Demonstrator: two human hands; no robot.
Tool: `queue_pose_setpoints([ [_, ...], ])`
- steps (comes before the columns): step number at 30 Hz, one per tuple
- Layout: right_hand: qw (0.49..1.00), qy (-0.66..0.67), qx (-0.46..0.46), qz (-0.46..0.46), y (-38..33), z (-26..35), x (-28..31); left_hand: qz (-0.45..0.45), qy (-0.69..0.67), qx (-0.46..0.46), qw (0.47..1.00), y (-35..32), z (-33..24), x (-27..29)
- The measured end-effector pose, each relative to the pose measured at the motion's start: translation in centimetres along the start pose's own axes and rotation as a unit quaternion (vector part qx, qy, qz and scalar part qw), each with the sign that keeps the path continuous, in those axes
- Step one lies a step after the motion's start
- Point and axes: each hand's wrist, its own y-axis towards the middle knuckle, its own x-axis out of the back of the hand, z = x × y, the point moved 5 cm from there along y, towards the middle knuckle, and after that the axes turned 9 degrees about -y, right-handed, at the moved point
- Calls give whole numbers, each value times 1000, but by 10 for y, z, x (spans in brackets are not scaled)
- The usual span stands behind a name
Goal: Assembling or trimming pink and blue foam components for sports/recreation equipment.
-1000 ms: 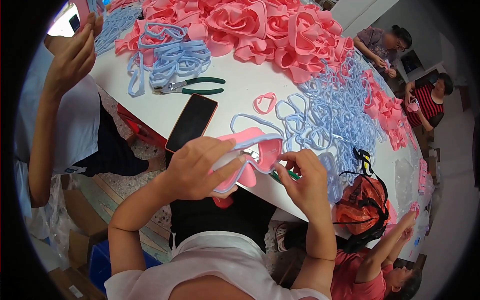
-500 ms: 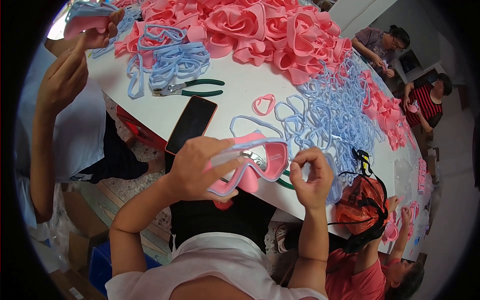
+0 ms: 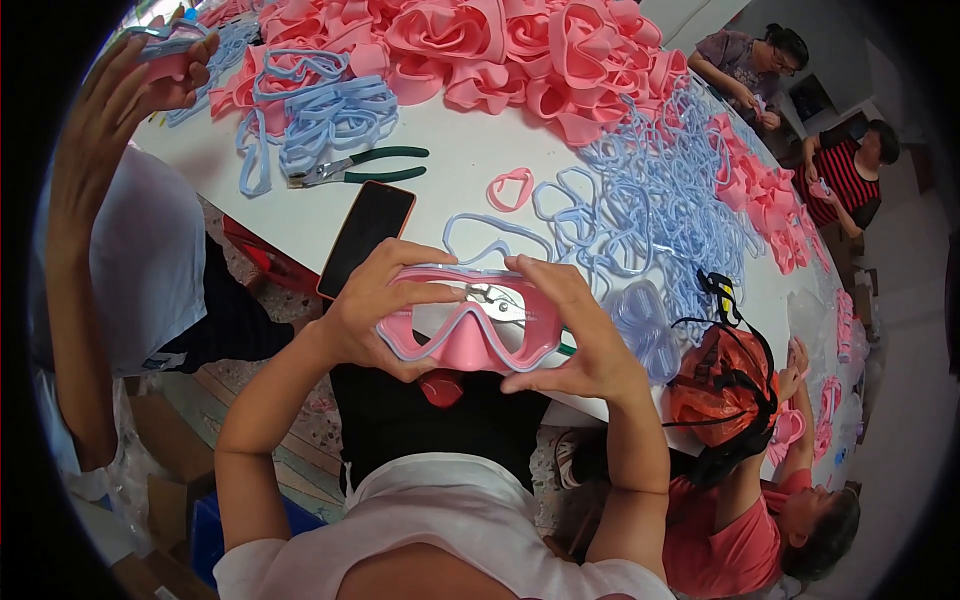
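Observation:
Just over the table's near edge I hold a pink diving mask (image 3: 468,343) with a light blue frame, its nose pocket toward me. My left hand (image 3: 375,315) grips its left end, one finger reaching across the front of the lens opening. My right hand (image 3: 590,340) closes on the right end, fingertips on the top rim and thumb along the lower edge. Through the mask the metal head of a pair of pliers (image 3: 500,303) shows on the table; most of its green handles are hidden. A loose light blue frame (image 3: 495,228) lies just beyond the mask.
Beyond lie a phone (image 3: 368,238), green-handled pliers (image 3: 360,170), a pink loop (image 3: 510,188), blue frames (image 3: 650,190) and heaped pink skirts (image 3: 480,50). Clear lens pieces (image 3: 645,332) and a red bag (image 3: 710,390) sit at right. A co-worker's arm (image 3: 85,250) is close at left; others work at right.
My right hand, before apart from the mask with curled fingers, now grips its right end. The mask has turned more level and moved slightly left. The left co-worker's hands have shifted.

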Motion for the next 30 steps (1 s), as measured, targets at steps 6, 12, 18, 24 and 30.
queue_pose_setpoints([
  [6, 995, -39, -18, -88, -7, -2, 0, 62, 82, -10, 995, 34, -19, 8],
  [12, 995, -47, 2, -93, 1, 2, -6, 31, 128, -75, 988, 60, -50, -32],
  [18, 996, -58, -8, -74, 0, -1, -7, 114, 121, -63, 984, 80, -52, -43],
  [24, 998, -34, -44, -42, -8, -14, -13, 226, 171, -48, 958, 84, -52, -55],
  [30, 997, -15, -37, -64, -8, -14, -15, 239, 220, -69, 943, 81, -53, -62],
])
